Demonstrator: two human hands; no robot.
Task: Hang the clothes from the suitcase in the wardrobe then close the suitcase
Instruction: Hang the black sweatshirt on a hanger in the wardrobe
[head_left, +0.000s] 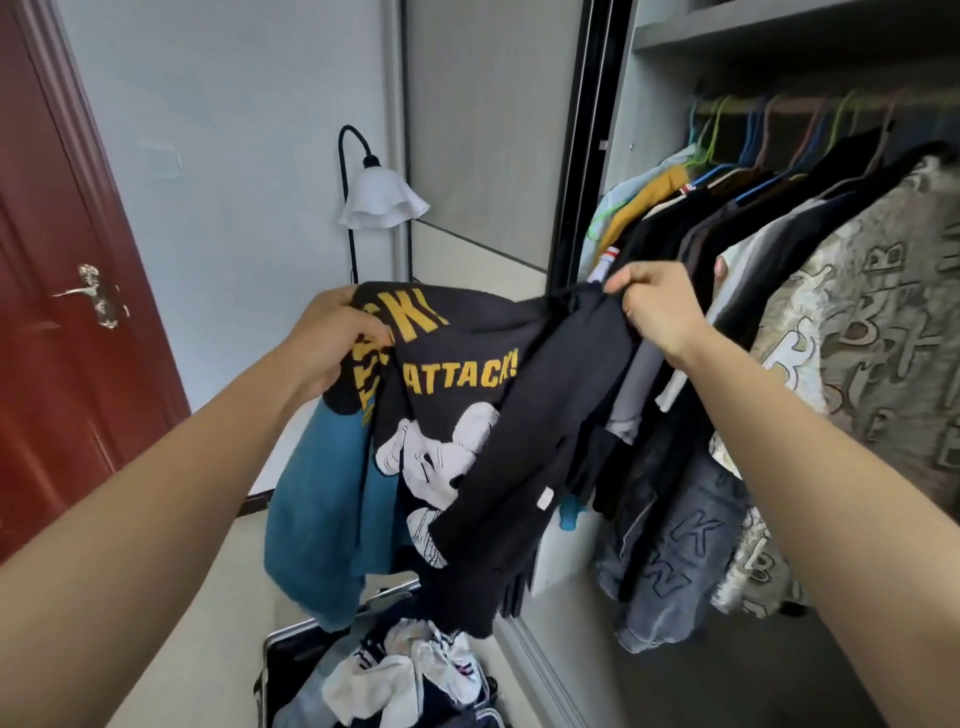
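Note:
A black T-shirt (498, 415) with yellow "ATTACK!" lettering and a white cartoon print hangs between my hands in front of the wardrobe. My left hand (327, 348) grips its left side, together with a teal garment (317, 509) that hangs below it. My right hand (654, 306) pinches the shirt's upper right edge. Below, the open suitcase (291, 654) lies on the floor with several crumpled white and dark clothes (410, 670) in it. The wardrobe rail (800, 106) on the right carries coloured hangers and several hung garments (727, 291).
A floor lamp (382, 197) with a white shade stands against the wall behind the shirt. A dark red door (57, 312) is on the left. The wardrobe's sliding door frame (582, 156) rises between the lamp and the hung clothes.

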